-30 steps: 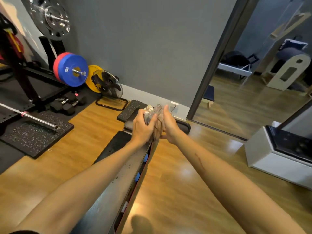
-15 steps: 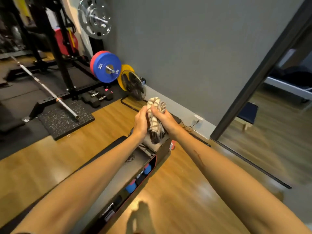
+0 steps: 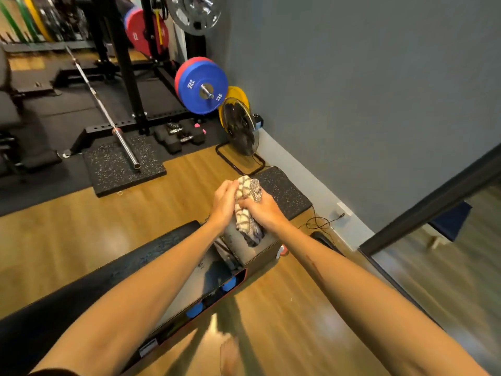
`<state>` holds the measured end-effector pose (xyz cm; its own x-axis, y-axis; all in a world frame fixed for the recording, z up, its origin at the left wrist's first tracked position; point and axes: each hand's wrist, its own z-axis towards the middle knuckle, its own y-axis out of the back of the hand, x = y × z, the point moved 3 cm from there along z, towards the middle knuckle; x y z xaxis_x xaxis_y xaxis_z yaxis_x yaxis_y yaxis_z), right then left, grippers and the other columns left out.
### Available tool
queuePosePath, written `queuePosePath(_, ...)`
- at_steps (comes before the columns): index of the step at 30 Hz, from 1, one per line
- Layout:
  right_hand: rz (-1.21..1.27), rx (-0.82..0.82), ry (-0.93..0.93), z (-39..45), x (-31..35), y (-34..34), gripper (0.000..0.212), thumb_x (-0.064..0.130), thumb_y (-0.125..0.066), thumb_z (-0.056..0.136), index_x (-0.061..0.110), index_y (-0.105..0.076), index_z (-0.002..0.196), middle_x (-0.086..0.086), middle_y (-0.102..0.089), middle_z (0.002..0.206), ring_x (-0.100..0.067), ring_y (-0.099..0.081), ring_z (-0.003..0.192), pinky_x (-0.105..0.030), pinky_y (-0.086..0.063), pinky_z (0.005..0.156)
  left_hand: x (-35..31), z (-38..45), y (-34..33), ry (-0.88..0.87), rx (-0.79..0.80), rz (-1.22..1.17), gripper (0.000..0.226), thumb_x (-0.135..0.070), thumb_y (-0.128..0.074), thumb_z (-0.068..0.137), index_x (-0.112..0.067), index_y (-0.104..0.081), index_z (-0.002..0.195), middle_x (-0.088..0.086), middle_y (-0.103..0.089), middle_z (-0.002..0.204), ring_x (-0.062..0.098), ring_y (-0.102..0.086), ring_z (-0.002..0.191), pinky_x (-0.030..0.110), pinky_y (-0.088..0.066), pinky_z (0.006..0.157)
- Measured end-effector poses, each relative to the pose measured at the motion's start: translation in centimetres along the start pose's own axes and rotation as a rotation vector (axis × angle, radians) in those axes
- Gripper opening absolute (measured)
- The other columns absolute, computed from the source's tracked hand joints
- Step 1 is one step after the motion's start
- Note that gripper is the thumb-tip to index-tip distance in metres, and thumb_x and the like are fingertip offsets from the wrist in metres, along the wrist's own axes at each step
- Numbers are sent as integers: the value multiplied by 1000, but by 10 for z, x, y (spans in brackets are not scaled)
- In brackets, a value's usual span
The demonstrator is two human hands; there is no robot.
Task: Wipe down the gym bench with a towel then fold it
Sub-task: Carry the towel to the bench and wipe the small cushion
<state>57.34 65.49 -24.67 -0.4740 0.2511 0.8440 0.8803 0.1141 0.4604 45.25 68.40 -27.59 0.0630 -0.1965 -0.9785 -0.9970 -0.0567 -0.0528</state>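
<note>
The towel point(image 3: 245, 210), white with grey stripes, is bunched up and held upright between both hands above the far end of the gym bench point(image 3: 252, 248). My left hand point(image 3: 223, 203) grips its left side and my right hand point(image 3: 264, 210) grips its right side, fingers curled round the cloth. The towel's lower end hangs down to the bench's grey end pad. The bench runs from the lower left toward the middle, mostly hidden under my left forearm.
A barbell point(image 3: 108, 118) lies on black mats at left, beside a rack post point(image 3: 127, 66). Blue and red plates point(image 3: 202, 86), a floor fan point(image 3: 240, 128) and dumbbells point(image 3: 179, 137) stand by the grey wall. A speckled mat point(image 3: 284, 195) and cable point(image 3: 322, 221) lie beyond the bench. A dark door frame point(image 3: 433, 199) stands at right.
The view has swung left and downward, bringing the rack and barbell in. Both hands have stayed gripping the bunched towel and have lowered it toward the bench's end pad.
</note>
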Motion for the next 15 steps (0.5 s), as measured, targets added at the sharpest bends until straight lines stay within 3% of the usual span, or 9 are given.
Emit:
queuePosePath(2, 47, 65, -14, 23, 2, 12, 35, 33, -72, 84, 28, -54, 114, 8, -65, 100, -12, -64, 94, -25, -50, 80, -6, 20, -12, -13, 40, 51, 21, -27, -55, 96, -16, -60, 78, -3, -61, 77, 6, -56, 72, 11, -43, 59)
queuePosePath(4, 65, 108, -28, 47, 2, 22, 48, 33, -80, 73, 23, -57, 114, 4, -69, 100, -15, -67, 94, -28, -53, 82, -12, 39, -24, 18, 86, 61, 21, -28, -57, 95, -16, -59, 77, -1, -62, 77, 9, -58, 73, 16, -45, 61)
queuePosePath(7, -31, 48, -11, 75, 0, 35, 49, 26, -81, 71, 22, -60, 116, 4, -69, 104, -14, -65, 96, -29, -50, 85, -16, 65, -39, 73, 96, 23, 24, -26, -57, 95, -16, -60, 73, -4, -62, 67, 8, -59, 64, 18, -44, 56)
queuePosePath(11, -89, 67, 59, 98, 8, 44, 45, 14, -75, 82, 21, -58, 123, 6, -62, 104, -11, -58, 96, -22, -38, 80, -17, 90, -40, 82, -112, 85, 35, -28, -49, 96, -17, -60, 64, -1, -59, 58, 14, -56, 56, 26, -41, 52)
queuePosePath(15, -87, 127, 108, 117, 12, 48, 38, 13, -70, 83, 23, -60, 118, 6, -64, 102, -14, -59, 98, -24, -39, 81, -21, 102, -27, -30, -271, 212, 44, -27, -45, 99, -10, -53, 60, 7, -54, 54, 17, -53, 48, 36, -52, 56)
